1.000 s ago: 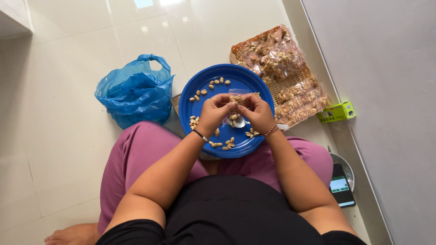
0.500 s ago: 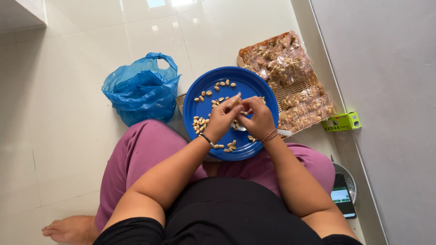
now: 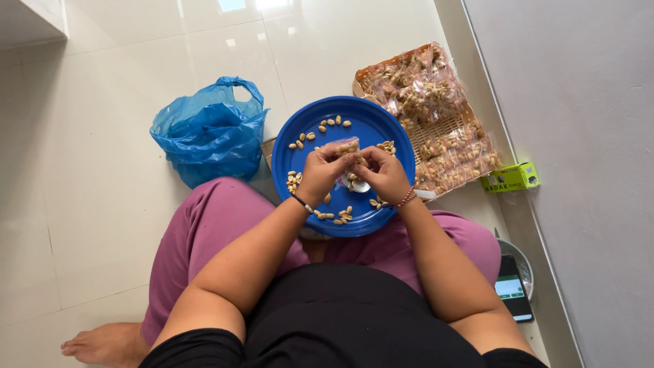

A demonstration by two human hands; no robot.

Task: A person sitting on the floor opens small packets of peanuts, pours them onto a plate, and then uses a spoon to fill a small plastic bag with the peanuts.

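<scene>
A round blue plate (image 3: 381,126) rests on my lap, scattered with loose peanuts (image 3: 340,217). Both hands meet over its middle. My left hand (image 3: 323,170) grips a small clear plastic packet of peanuts (image 3: 343,146) from the left, a dark band on its wrist. My right hand (image 3: 383,174), with a beaded bracelet, pinches the same packet from the right. A metal spoon (image 3: 360,185) lies on the plate just under the hands, mostly hidden.
A crumpled blue plastic bag (image 3: 211,133) sits on the white tile floor at the left. A woven tray (image 3: 436,129) piled with several filled peanut packets lies at the right, a small green box (image 3: 511,178) beside it. A phone (image 3: 511,294) rests on a metal bowl by the grey wall.
The hands stay together over the plate, working the small packet. The view has shifted slightly, so everything sits a little further right and lower in the frame.
</scene>
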